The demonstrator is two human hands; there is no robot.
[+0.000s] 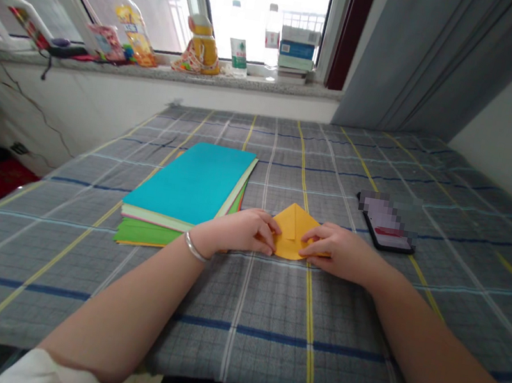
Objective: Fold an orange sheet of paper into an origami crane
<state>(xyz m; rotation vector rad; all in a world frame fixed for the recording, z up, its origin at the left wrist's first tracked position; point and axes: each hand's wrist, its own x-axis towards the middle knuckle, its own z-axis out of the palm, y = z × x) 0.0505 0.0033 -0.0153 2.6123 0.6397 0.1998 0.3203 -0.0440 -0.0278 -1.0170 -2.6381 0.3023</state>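
Observation:
A folded yellow-orange paper [292, 231] with a pointed top lies on the grey plaid cloth [266, 310]. My left hand [242, 231], a silver bangle on its wrist, has its fingers curled and pressed on the paper's left edge. My right hand [341, 252] pinches the paper's right lower edge, fingers closed on it. Both hands rest on the cloth.
A stack of coloured paper sheets [190, 191], turquoise on top and green at the bottom, lies left of my hands. A phone [386, 222] lies to the right. Bottles and boxes [240, 43] stand on the windowsill behind. A grey curtain [427, 57] hangs at the right.

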